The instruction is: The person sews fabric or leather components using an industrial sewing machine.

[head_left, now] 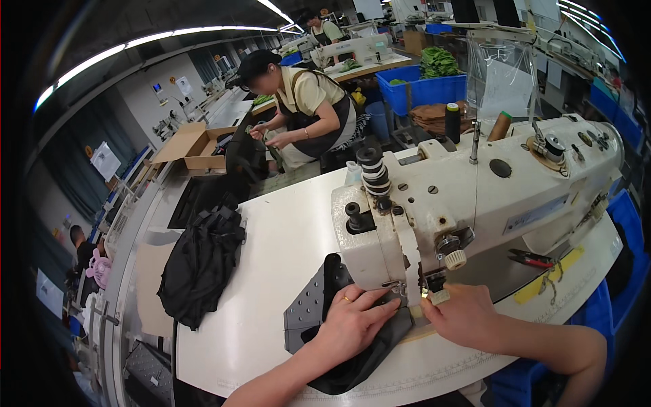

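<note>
A white industrial sewing machine (420, 197) stands in front of me on a white table. Black fabric (366, 363) with a panel of punched holes (308, 312) lies under its head, partly folded. My left hand (349, 322), a ring on one finger, rests on this fabric with fingers stretched toward the presser foot area. Just right of the needle area is my right hand (464, 315), its fingers curled in by the fabric's edge. What those fingers pinch, if anything, is hidden. The needle itself cannot be made out.
A crumpled black fabric pile (203, 264) sits at the table's left edge. Red-handled snips (532, 259) lie right, under the machine arm. Thread spools (452, 122) stand behind it. Beyond are a blue crate (427, 88), an open cardboard box (203, 146) and a co-worker (305, 102).
</note>
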A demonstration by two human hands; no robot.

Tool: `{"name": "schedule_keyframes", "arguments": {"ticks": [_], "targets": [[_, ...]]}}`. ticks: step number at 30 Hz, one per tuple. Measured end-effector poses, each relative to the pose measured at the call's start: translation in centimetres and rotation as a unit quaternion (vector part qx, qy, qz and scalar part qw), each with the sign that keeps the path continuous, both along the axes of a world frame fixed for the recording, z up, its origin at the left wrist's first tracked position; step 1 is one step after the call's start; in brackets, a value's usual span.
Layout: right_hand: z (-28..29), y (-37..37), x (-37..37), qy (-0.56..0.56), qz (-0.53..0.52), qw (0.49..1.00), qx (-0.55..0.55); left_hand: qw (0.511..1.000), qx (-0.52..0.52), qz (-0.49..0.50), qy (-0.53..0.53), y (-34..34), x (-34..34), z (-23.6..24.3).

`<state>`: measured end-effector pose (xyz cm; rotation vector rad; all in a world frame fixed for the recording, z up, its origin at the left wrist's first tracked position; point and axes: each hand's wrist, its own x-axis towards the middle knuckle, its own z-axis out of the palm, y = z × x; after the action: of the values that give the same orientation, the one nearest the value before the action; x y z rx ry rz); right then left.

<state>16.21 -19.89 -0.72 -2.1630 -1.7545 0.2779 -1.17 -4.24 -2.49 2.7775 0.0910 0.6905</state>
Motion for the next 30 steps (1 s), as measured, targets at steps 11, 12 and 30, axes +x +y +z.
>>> {"name": "schedule_keyframes", "arguments": {"ticks": [11,12,30], "targets": [[-2.0,-1.5,-0.4,0.001,0.042,0.976,0.215,0.997,0.075,0.014,-0.001,-0.4,0.1,0.7],[-2.0,-1.6,-0.4,0.015,0.044,0.977,0.210,0.997,0.076,0.013,0.000,-0.4,0.1,0.7],[-1.9,-2.0,-0.2,-0.067,0.106,0.967,0.221,0.998,0.020,-0.036,0.054,-1.2,0.0,2.6]]}}
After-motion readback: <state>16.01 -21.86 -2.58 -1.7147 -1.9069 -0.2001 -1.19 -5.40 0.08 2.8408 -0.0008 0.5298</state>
